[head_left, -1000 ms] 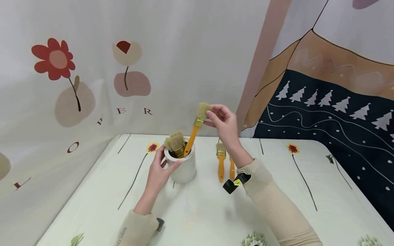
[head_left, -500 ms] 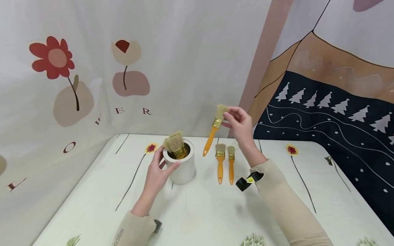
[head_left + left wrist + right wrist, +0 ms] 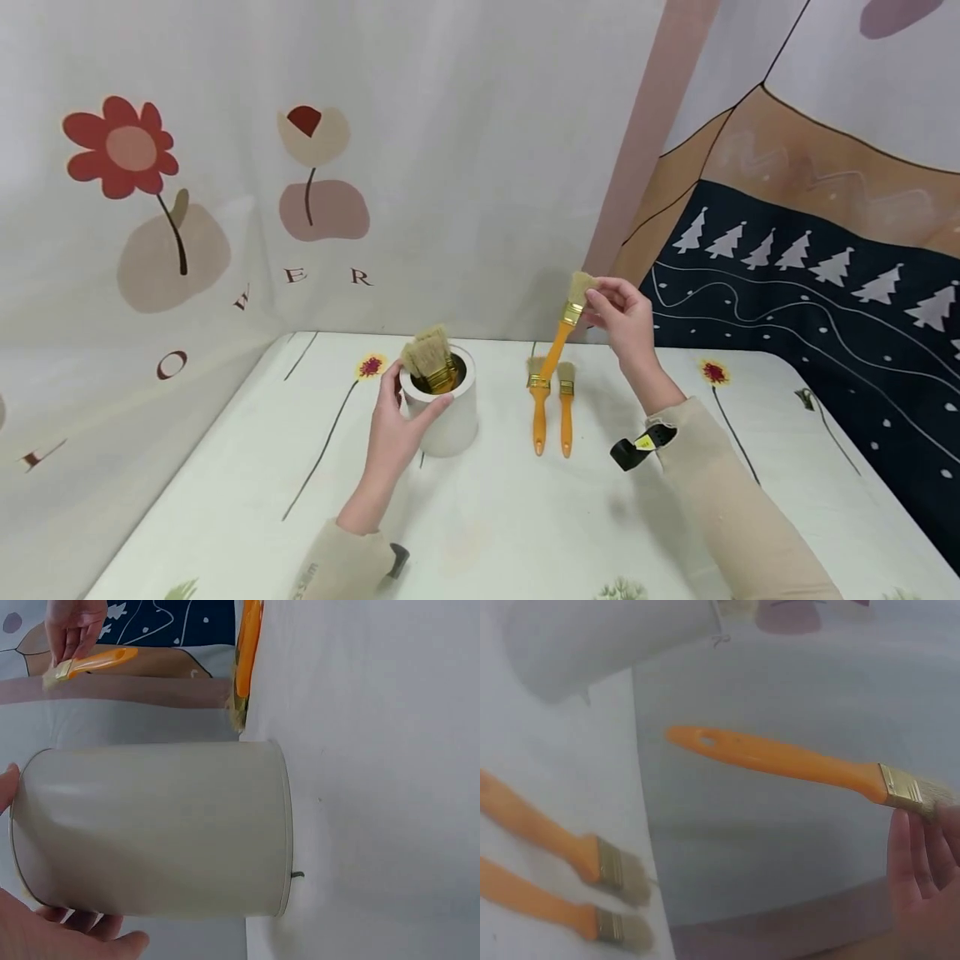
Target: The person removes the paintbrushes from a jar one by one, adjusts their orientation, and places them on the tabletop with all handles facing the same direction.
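Observation:
My right hand (image 3: 626, 321) pinches a paintbrush (image 3: 558, 346) by its pale bristles, its orange handle slanting down to the left above the table. Around the rim of a white cylindrical pot (image 3: 450, 425) curl the fingers and thumb of my left hand (image 3: 397, 433). Several more brushes (image 3: 431, 358) stand bristles-up in the pot, their handles hidden inside. Below the held brush, two paintbrushes lie side by side on the table: a wider one (image 3: 539, 417) and a narrower one (image 3: 566, 417). The right wrist view shows the held brush's metal ferrule (image 3: 901, 787) just beyond the fingertips.
A white cloth with printed flowers covers the table (image 3: 495, 533). Behind it hangs a pale printed curtain (image 3: 465, 167), and at the right a dark cloth with white trees (image 3: 787, 283). The pot stands left of the two lying brushes.
My right hand has carried the paintbrush from over the pot to the right, above the lying brushes, then slightly lower. My left hand has stayed on the pot.

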Motion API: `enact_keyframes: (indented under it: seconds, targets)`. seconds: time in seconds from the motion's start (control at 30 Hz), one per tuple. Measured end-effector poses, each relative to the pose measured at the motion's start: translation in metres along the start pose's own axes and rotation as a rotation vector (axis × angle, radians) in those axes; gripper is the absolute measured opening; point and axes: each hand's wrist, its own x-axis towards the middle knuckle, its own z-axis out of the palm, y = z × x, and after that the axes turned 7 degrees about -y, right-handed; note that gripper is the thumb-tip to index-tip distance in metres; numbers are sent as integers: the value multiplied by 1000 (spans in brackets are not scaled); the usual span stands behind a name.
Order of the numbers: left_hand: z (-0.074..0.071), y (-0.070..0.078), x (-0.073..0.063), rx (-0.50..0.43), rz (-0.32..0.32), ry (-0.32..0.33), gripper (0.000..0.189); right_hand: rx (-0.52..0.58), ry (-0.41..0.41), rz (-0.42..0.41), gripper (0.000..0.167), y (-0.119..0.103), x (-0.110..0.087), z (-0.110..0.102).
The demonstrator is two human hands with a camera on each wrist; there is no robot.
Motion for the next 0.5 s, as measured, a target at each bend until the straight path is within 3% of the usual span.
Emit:
enact_keyframes:
  seconds: [0.1, 0.27, 0.5]
  targets:
    - [1, -2, 1, -2, 0, 16, 92, -17, 6, 32, 17, 5, 1, -7]
    - [2, -2, 3, -58, 13, -13, 89, -42, 28, 80, 22, 15, 2, -18]
    - [3, 0, 3, -114, 29, -43, 86, -83, 54, 136, 14, 29, 2, -30]
